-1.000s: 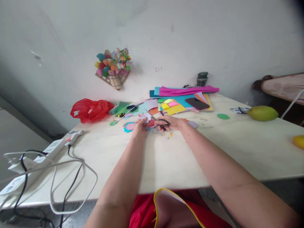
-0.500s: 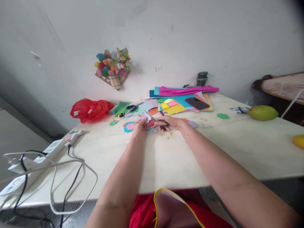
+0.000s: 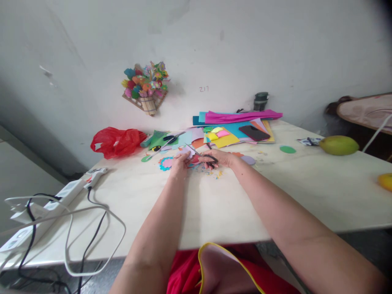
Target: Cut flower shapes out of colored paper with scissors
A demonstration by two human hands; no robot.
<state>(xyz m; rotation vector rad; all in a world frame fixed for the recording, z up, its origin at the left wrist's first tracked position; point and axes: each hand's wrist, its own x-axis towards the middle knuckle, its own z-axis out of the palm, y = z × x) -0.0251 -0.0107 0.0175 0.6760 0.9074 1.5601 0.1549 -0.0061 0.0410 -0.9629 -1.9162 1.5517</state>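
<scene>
My left hand point(image 3: 181, 161) pinches a small pale lilac piece of paper point(image 3: 191, 152) above the middle of the table. Wrapped round the black handles of a pair of scissors point(image 3: 211, 160) is my right hand point(image 3: 221, 158), with the blades pointing left towards the lilac paper. Just left of my left hand lies a blue scalloped paper shape with a pink centre point(image 3: 167, 163). A lilac paper round point(image 3: 248, 160) is to the right of my right hand. Small coloured scraps point(image 3: 218, 174) are scattered below the scissors.
Behind my hands are coloured sheets point(image 3: 228, 141), a phone point(image 3: 254, 133) and other scissors point(image 3: 170, 139). A red plastic bag point(image 3: 118, 141) sits at the left back, a power strip point(image 3: 65, 194) with cables at the left, and a green-yellow fruit point(image 3: 339, 145) at the right.
The scissors' handles are slightly closer together in my right hand. Both hands stay in nearly the same place.
</scene>
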